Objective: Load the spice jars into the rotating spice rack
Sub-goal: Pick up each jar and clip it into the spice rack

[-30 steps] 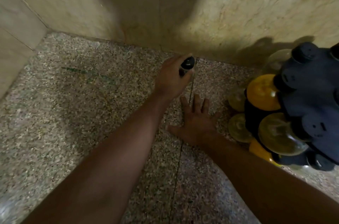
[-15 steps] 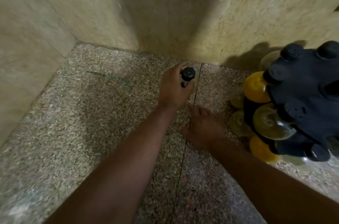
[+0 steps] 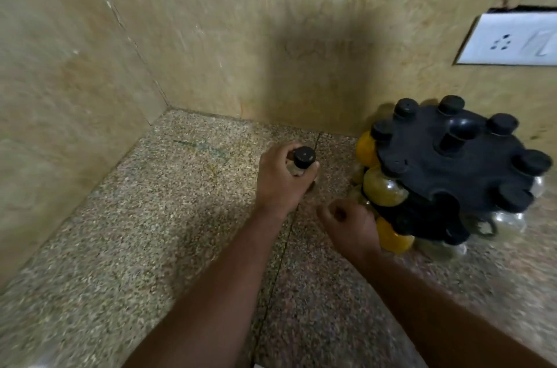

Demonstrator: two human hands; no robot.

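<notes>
So the small glass spice jar with the black cap (image 3: pixel 303 160) is upright in the left hand (image 3: pixel 281 183), fingers wrapped round its body, just above the speckled granite bench (image 3: pixel 150 232) and a bit left of the round black rotating spice rack (image 3: pixel 446 162). That grip is the same as a second ago.

What did change is the right hand (image 3: pixel 351 224). It was lying flat on the bench with the fingers spread, and now it's lifted, fingers curled in, right up against the yellow-filled jars (image 3: pixel 381 191) on the rack's near side. My guess is it's about to steady or spin the rack so the jar can drop into a free slot, so loading looks close but isn't done yet.

Hard to say whether that right hand actually has hold of anything, since the fingertips are hidden behind its knuckles. The whole frame is motion-blurred, the rack's lower tier is murky, and I can't spot an empty slot from here.
</notes>
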